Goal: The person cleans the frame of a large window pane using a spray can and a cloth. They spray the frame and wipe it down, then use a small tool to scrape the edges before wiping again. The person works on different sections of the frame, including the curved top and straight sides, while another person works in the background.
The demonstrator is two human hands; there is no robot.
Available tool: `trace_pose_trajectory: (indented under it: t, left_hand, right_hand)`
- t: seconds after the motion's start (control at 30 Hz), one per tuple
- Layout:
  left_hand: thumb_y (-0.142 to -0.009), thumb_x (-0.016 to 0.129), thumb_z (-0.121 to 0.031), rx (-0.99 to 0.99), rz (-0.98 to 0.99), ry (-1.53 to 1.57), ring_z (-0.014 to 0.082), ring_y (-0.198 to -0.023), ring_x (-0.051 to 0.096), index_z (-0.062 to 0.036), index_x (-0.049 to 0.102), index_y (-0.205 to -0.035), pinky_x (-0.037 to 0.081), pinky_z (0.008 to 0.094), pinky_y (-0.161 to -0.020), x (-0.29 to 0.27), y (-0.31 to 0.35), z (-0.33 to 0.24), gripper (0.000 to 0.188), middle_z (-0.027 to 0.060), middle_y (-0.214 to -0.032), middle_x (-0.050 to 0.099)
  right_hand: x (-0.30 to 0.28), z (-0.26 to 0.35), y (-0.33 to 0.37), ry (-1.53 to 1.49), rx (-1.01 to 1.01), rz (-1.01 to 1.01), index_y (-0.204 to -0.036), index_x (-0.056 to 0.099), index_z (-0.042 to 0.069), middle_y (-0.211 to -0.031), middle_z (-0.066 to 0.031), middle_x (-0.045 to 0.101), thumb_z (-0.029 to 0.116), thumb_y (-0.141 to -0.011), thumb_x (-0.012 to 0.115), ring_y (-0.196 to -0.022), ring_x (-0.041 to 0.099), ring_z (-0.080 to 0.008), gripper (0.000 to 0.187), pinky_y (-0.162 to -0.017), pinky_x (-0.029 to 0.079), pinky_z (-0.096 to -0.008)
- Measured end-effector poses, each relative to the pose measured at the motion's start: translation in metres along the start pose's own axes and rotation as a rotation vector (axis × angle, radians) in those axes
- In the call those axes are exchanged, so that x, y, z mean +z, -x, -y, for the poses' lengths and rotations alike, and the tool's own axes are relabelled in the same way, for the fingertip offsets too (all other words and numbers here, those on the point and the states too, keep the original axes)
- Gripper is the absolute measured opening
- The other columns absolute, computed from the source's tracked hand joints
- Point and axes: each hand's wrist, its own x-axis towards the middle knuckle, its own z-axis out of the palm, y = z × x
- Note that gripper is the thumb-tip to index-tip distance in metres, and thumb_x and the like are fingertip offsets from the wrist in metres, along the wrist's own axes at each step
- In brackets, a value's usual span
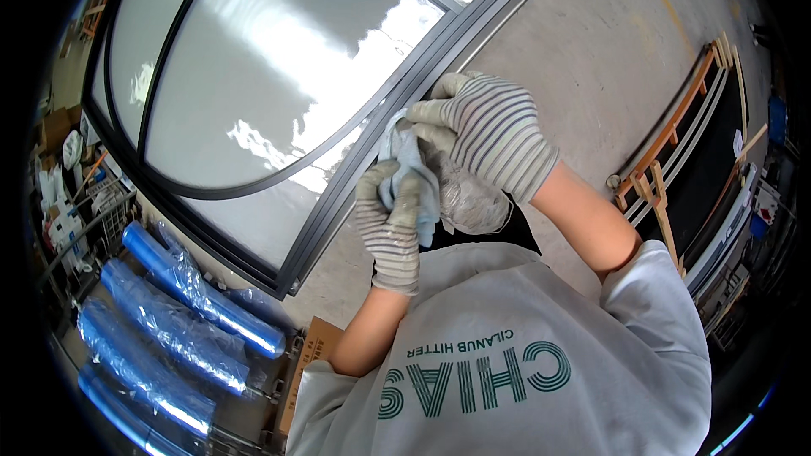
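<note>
A light blue cloth (411, 171), crumpled and folded, is held up between my two gloved hands, beside the frame's near edge. My left hand (389, 219), in a striped work glove with a pale grip side, is closed on the cloth's lower left part. My right hand (492, 131), in the same kind of glove, pinches the cloth's upper end between thumb and fingers. Just beyond lies a large panel with a dark grey metal frame (420, 62) and glossy glass (253, 59), crossed by curved dark bars. Crumpled clear plastic (470, 197) shows below my right hand.
Several blue rolls in clear wrap (160, 346) lie at the lower left by a cardboard box (314, 355). Shelving with clutter (80, 211) stands at far left. On the right, a rack with orange bars and wooden pieces (667, 148) stands on the concrete floor (583, 59).
</note>
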Motion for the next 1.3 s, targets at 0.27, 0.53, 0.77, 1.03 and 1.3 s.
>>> trace_pose_trajectory:
  t: [0.27,0.53,0.77,1.03,1.3]
  left_hand:
    - [-0.078,0.066,-0.004,0.232,-0.211,-0.2,0.0161,-0.096,0.052,-0.0031,0.056,-0.105,0.042,0.0304,-0.092,0.085,-0.015,0.017,0.029,0.0079,-0.103,0.057]
    - [-0.075,0.067,-0.009,0.331,-0.613,-0.41,0.0237,-0.103,0.05,-0.0056,0.056,-0.104,0.042,0.0369,-0.092,0.067,0.005,0.031,0.031,0.0111,-0.107,0.055]
    - [-0.068,0.071,-0.011,0.577,-0.556,-0.85,0.0311,-0.101,0.053,-0.0109,0.056,-0.106,0.031,0.0518,-0.101,0.08,-0.013,0.034,0.042,0.0117,-0.103,0.057]
    - [-0.071,0.069,-0.011,0.418,-0.456,-0.495,0.032,-0.085,0.06,-0.0042,0.055,-0.104,0.05,0.0367,-0.077,0.069,0.005,0.021,0.036,0.0153,-0.094,0.059]
    - [-0.079,0.07,-0.016,0.261,-0.424,-0.162,0.0224,-0.089,0.06,-0.0033,0.052,-0.108,0.049,0.0341,-0.082,0.088,0.005,0.016,0.036,0.0128,-0.1,0.06]
  right_hand:
    - [-0.031,-0.069,-0.036,-0.075,-0.157,0.192,-0.104,0.072,0.021,-0.097,-0.0045,0.066,0.033,-0.085,0.061,-0.092,0.063,-0.0228,0.025,-0.078,0.052,-0.0368]
    - [-0.011,-0.024,-0.05,0.009,-0.396,0.303,-0.104,0.073,0.02,-0.09,-0.0045,0.065,0.037,-0.084,0.063,-0.081,0.064,-0.0212,0.027,-0.073,0.053,-0.0344]
    - [-0.024,-0.049,-0.053,-0.048,-0.414,0.237,-0.103,0.073,0.018,-0.082,-0.0032,0.064,0.025,-0.079,0.07,-0.074,0.062,-0.0191,0.025,-0.065,0.052,-0.0306]
    - [-0.029,-0.039,-0.052,0.006,-0.368,0.249,-0.102,0.073,0.017,-0.083,-0.0036,0.064,0.028,-0.08,0.068,-0.075,0.062,-0.0197,0.025,-0.065,0.052,-0.0332]
    - [-0.019,-0.046,-0.061,0.048,-0.477,0.304,-0.1,0.072,0.017,-0.092,-0.0051,0.065,0.038,-0.086,0.06,-0.083,0.062,-0.0215,0.028,-0.07,0.053,-0.0344]
